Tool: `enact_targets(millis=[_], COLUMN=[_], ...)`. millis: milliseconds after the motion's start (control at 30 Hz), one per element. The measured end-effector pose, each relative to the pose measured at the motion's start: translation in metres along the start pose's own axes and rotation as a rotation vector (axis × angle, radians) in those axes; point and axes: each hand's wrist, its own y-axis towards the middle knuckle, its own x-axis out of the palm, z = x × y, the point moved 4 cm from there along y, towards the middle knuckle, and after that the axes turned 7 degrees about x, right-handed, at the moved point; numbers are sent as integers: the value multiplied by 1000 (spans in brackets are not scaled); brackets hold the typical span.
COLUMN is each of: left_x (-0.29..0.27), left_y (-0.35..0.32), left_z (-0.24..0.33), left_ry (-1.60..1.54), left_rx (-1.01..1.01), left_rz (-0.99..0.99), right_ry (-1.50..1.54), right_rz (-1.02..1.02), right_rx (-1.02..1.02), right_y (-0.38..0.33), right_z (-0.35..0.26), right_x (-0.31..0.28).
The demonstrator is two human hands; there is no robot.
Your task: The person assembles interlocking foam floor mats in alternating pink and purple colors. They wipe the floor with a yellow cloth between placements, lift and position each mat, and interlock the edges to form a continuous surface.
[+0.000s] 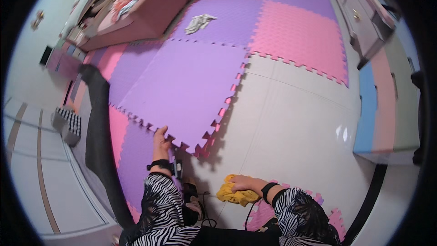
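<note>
My left hand [161,140] grips the near edge of the purple foam tile [186,82], its near right corner raised above the pale floor [291,114]. My right hand [243,183] is closed on a bunched yellow cloth [232,194], right of that corner.

Pink-sided furniture [148,20] at eleven o'clock; crumpled pale cloth [199,23] at twelve; gold-knobbed drawers [360,23] at two; pastel-panelled cabinet [384,114] at three; white cabinet [70,184] at eight.
</note>
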Motion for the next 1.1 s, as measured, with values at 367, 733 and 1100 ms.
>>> enact_targets(millis=[367,733,1100], left_x=[127,205,206], left_y=[-145,-312,-292], left_z=[44,-14,-83], left_ry=[372,483,1003], left_rx=[972,1318,1191], left_rz=[-402,-1214,-1392], right_ry=[-64,35,1047], right_rz=[-8,176,590], right_rx=[16,-70,460], right_y=[-2,-134,-275], right_z=[-1,47,194], right_x=[0,-47,27])
